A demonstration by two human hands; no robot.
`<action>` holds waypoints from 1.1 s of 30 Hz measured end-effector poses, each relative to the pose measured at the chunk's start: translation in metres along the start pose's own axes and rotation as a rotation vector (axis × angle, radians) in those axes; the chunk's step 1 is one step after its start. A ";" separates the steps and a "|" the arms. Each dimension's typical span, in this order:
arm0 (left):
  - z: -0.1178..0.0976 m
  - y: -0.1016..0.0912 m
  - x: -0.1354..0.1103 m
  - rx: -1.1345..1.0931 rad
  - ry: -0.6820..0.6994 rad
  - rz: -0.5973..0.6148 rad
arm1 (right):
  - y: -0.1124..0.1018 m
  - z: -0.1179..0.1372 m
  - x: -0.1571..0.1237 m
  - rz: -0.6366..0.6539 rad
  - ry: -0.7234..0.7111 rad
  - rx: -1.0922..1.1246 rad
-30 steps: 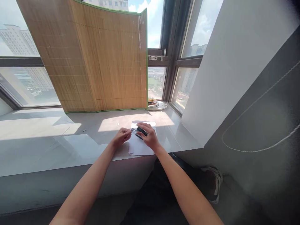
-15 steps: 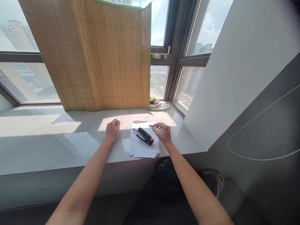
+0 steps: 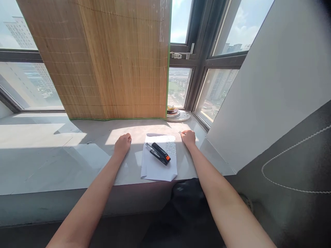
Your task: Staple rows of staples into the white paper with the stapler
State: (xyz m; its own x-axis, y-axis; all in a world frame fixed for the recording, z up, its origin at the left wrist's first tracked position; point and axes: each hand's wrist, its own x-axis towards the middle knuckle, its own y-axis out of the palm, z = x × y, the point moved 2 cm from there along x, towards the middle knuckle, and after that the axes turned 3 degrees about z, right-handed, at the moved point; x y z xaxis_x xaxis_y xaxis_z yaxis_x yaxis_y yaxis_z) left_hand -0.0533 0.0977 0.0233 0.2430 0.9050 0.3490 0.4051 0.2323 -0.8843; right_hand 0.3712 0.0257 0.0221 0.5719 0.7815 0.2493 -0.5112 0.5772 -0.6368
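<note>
A black stapler [image 3: 159, 153] with an orange end lies slantwise on white sheets of paper [image 3: 157, 171], its metal rail sticking out at the upper left. Writing covers the top right of the paper. To the right of the sheets, my right hand [image 3: 188, 138] is closed, pinching a small thin strip [image 3: 180, 132] that looks like staples. My left hand [image 3: 122, 145] rests with curled fingers on the sill, left of the paper and apart from it. Whatever may be between its fingers is too small to make out.
The pale window sill [image 3: 85, 168] runs below a bamboo mat [image 3: 124, 65] leaning on the window. Stacked plates [image 3: 178, 115] stand in the back right corner. A small dark bit [image 3: 89, 142] lies at the left. A beaded cord [image 3: 269, 165] hangs at the right.
My right hand has moved right, off the paper, carrying the small strip with it. My left hand stays curled in about the same place. The view has shifted slightly.
</note>
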 end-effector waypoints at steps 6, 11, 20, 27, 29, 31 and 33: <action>-0.006 0.002 0.001 -0.364 0.117 -0.179 | -0.002 -0.005 -0.016 -0.076 -0.019 0.069; -0.014 -0.003 -0.003 -0.525 0.173 -0.234 | -0.005 0.009 -0.062 -0.100 -0.013 0.104; -0.054 0.002 -0.026 -0.658 0.295 -0.168 | 0.006 0.092 -0.159 0.257 -0.415 0.183; -0.059 0.007 -0.031 -0.675 0.407 0.006 | 0.015 0.097 -0.168 0.400 -0.450 0.047; -0.059 0.006 -0.032 -0.677 0.423 0.056 | 0.014 0.096 -0.167 0.399 -0.467 0.069; -0.061 0.004 -0.035 -0.695 0.447 0.108 | 0.012 0.095 -0.166 0.400 -0.476 0.076; -0.064 0.002 -0.038 -0.730 0.471 0.159 | 0.011 0.093 -0.166 0.395 -0.479 0.087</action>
State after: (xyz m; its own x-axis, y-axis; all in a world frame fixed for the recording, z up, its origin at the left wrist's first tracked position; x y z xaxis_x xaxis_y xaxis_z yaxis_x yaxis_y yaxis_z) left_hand -0.0056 0.0411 0.0279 0.6171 0.6290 0.4727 0.7583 -0.3153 -0.5705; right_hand 0.2107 -0.0751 0.0416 -0.0118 0.9476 0.3193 -0.6868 0.2244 -0.6913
